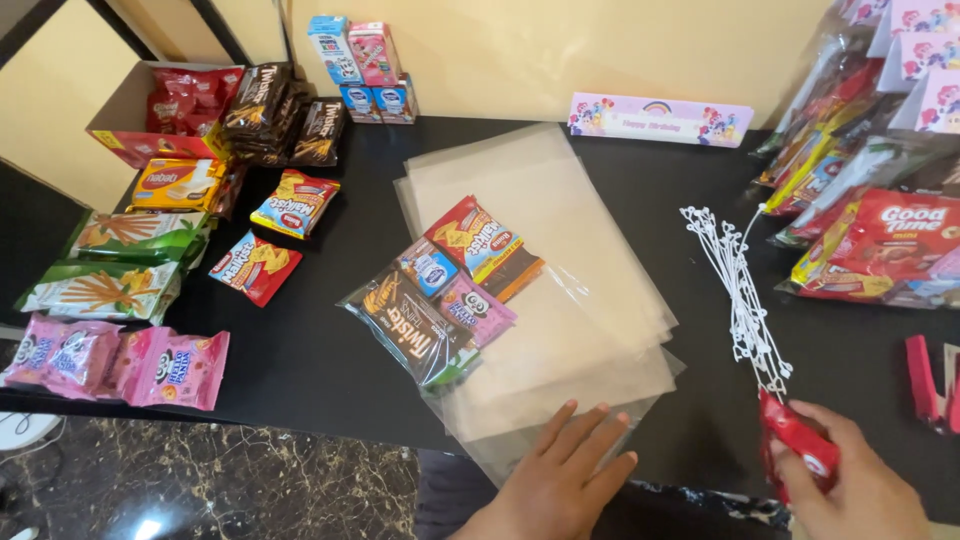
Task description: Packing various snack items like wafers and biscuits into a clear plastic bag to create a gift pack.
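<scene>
My left hand (560, 475) lies flat, fingers spread, on the near edge of a stack of clear plastic bags (560, 260) on the black table (320, 350). One clear bag filled with snack packets (440, 295) rests on the stack's left side, holding a dark brown packet, a red-and-yellow one, a small blue one and a pink one. My right hand (850, 485) is closed around a small red packet (800, 445) at the table's near right edge, just below a bundle of white twist ties (740, 290).
Loose snack packets cover the left: pink ones (120, 365), green stick boxes (115, 265), red-and-yellow packets (275, 230), dark brown packets (285, 115), small drink cartons (360, 65). Filled bags are piled at the right (880, 200). A cartoon-pony card (660, 118) leans on the wall. A red stapler (925, 380).
</scene>
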